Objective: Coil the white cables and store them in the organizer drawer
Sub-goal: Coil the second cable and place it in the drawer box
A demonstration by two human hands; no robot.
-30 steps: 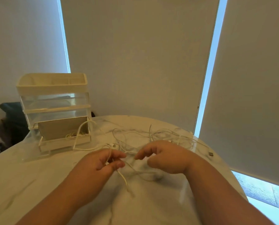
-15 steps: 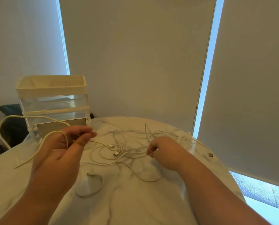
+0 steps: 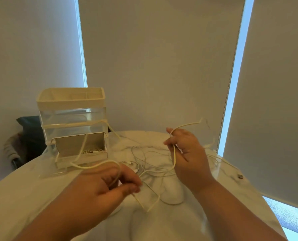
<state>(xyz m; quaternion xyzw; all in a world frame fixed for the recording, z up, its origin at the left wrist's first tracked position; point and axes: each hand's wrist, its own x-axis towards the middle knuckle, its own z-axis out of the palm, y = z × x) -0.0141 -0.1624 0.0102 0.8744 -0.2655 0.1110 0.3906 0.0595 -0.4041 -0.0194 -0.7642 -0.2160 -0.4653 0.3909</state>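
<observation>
1. Left hand [image 3: 108,186], low over the table: fingers curled, thumb and fingertips pinching a thick white cable [image 3: 174,159], one loop of which arches over the knuckles
2. Right hand [image 3: 186,153], held higher and further back, apart from the left: fingers curled loosely round the cable, the same one as far as it can be traced; the cable runs down across the palm, and its free end sticks up to the right above the index finger
3. Table [image 3: 23,192], round with a white marbled top: the cable sags onto it between the two hands and bends just in front of the left hand
4. Organizer [image 3: 70,101], at the far left of the table: cream open tray on top, clear drawers beneath, bottom drawer [image 3: 82,160] pulled out towards the hands
5. Coiled cables [image 3: 92,151], lying inside the open bottom drawer; a white strand rises past the drawer front and drapes over the organizer's right side
6. Loose cables [image 3: 141,159], thin and white, tangled flat on the table between the organizer and the right hand
7. Plug [image 3: 240,176], small, on the table near its right edge, well apart from both hands
8. Roller blinds [image 3: 162,58], pale, drawn down behind the table, with bright strips of daylight between them
</observation>
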